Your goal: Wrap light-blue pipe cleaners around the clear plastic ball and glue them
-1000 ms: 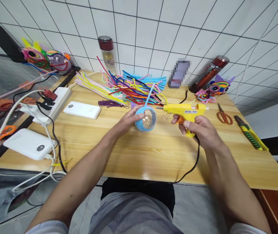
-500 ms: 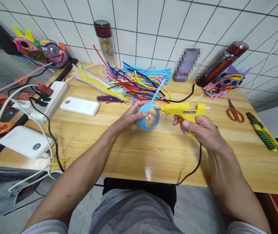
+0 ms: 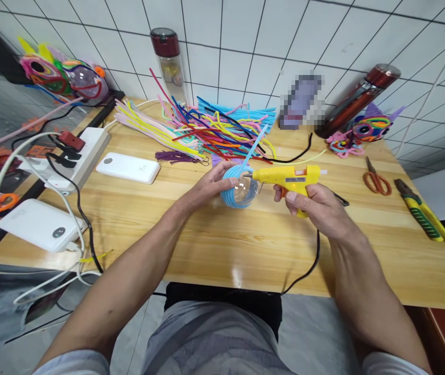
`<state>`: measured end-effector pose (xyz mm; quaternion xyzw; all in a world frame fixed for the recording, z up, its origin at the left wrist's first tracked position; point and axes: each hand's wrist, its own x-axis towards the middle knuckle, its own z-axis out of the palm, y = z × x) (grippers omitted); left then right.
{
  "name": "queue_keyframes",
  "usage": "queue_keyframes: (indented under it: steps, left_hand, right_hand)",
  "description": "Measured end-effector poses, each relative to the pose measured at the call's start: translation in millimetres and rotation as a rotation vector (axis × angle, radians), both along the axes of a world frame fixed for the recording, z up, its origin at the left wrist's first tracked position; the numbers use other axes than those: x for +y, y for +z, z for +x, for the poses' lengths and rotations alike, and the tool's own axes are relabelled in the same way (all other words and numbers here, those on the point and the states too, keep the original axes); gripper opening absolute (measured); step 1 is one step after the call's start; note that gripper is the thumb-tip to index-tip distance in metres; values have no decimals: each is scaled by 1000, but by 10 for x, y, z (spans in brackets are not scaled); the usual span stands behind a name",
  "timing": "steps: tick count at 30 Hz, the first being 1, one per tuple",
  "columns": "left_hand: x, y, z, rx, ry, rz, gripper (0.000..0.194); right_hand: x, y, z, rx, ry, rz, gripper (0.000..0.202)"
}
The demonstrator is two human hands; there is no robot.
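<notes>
My left hand (image 3: 211, 185) is closed on a clear plastic ball (image 3: 242, 191), with its thumb over the blue pipe cleaner (image 3: 228, 197) coiled around the ball's left side. The loose end of that pipe cleaner sticks up and to the right. In my right hand (image 3: 319, 207) is a yellow hot glue gun (image 3: 282, 176), gripped by its handle with fingers near the orange trigger. Its metal nozzle points left and reaches the top of the ball beside the coils; whether it touches cannot be made out. A glue stick protrudes from the back.
Behind the ball lies a heap of coloured pipe cleaners (image 3: 222, 127). Power banks (image 3: 128, 167) and a power strip (image 3: 89, 151) with cables lie left. Scissors (image 3: 377, 182), pliers (image 3: 421, 211) and a flask (image 3: 363, 99) are right. The gun's black cord (image 3: 311, 271) runs off the front edge.
The glue gun and my right hand have shifted slightly left, bringing the nozzle further over the ball. My left hand and the ball stay almost in place.
</notes>
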<state>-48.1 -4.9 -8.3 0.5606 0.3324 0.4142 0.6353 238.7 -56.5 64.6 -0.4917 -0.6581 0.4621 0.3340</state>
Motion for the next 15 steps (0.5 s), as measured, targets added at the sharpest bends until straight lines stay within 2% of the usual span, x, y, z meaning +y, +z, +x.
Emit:
queue_keyframes:
  steps: [5, 15]
  left_hand:
    - [-4, 23, 2, 9, -2, -2, 75]
    - [0, 21, -3, 21, -14, 6, 75]
  right_hand:
    - [-6, 11, -30, -13, -9, 18, 67]
    - [0, 12, -36, -33, 10, 24, 59]
